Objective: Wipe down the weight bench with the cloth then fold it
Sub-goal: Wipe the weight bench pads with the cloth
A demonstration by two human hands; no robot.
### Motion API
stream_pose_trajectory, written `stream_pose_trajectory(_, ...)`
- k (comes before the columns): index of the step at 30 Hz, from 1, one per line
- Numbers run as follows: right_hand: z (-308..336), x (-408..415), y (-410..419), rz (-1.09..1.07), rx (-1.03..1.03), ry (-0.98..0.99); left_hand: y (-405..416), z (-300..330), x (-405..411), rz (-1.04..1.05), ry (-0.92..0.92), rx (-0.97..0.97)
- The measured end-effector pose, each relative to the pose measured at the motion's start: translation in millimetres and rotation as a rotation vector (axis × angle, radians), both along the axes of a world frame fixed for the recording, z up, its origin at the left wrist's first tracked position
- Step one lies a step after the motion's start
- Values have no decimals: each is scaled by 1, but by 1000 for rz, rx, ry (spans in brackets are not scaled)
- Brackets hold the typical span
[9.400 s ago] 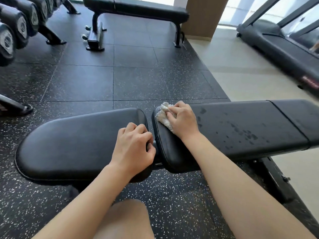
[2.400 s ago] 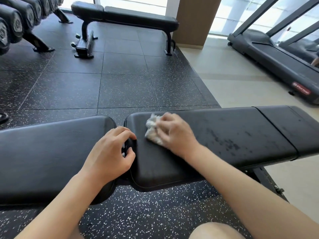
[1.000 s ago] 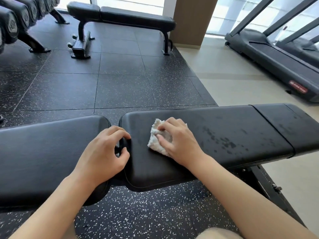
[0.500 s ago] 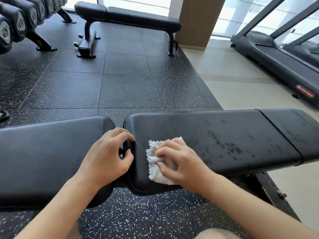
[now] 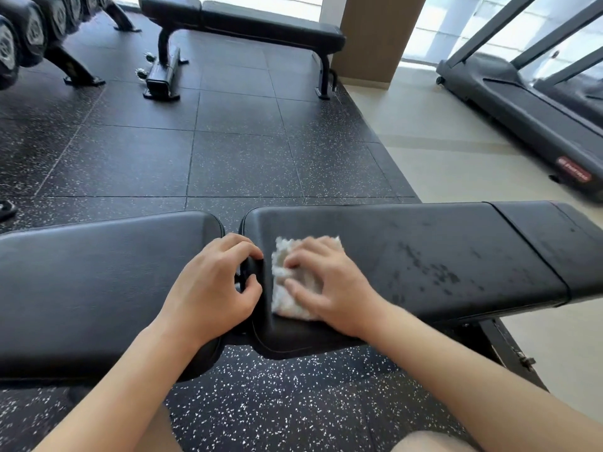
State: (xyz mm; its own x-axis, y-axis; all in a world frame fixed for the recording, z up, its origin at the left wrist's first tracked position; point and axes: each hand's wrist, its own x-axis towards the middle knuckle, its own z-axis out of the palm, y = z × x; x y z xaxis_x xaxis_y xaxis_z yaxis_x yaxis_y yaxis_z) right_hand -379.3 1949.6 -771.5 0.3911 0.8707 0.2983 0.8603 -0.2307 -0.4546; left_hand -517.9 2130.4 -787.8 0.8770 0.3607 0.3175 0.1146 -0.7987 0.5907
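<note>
On the bench (image 5: 424, 256), near its gap, the right hand (image 5: 329, 285) is pressing flat the cloth (image 5: 287, 282); it looks soft and light, so pinching corners will fold it. The left hand (image 5: 212, 285) is curling its grip on the pad edge.

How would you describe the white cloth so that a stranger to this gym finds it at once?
Start at the nearest weight bench, whose two black pads span the foreground. On the right pad, close to the gap between the pads, lies the crumpled white cloth under the right hand. It is the only white, fluffy thing on the smooth black upholstery.
</note>
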Motion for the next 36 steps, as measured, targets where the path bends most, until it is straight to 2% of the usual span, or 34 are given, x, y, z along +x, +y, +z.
stream_pose_trajectory(4,-1,-11,-49,79,-55,-8,1,-1,-1,1,-1,-8)
stream_pose_trajectory(8,6,33,-59,-179,-91,-13,2,-1,-1,-2,7,-13)
stream_pose_trajectory(11,10,57,-28,-371,-86,-3,3,-1,0,1,7,-35)
stream_pose_trajectory(13,10,58,1,-420,-81,3,4,-1,1,6,-2,-65)
stream_pose_trajectory(19,10,-6,55,-312,-72,43,9,-1,2,39,-38,-162)
stream_pose_trajectory(27,14,-79,-15,-272,-138,37,11,0,-2,28,-52,-224)
stream_pose_trajectory(31,12,-69,-14,-242,-131,3,9,0,1,57,-40,-206)
stream_pose_trajectory(36,8,-7,59,-348,-84,9,9,-2,8,108,-23,-186)
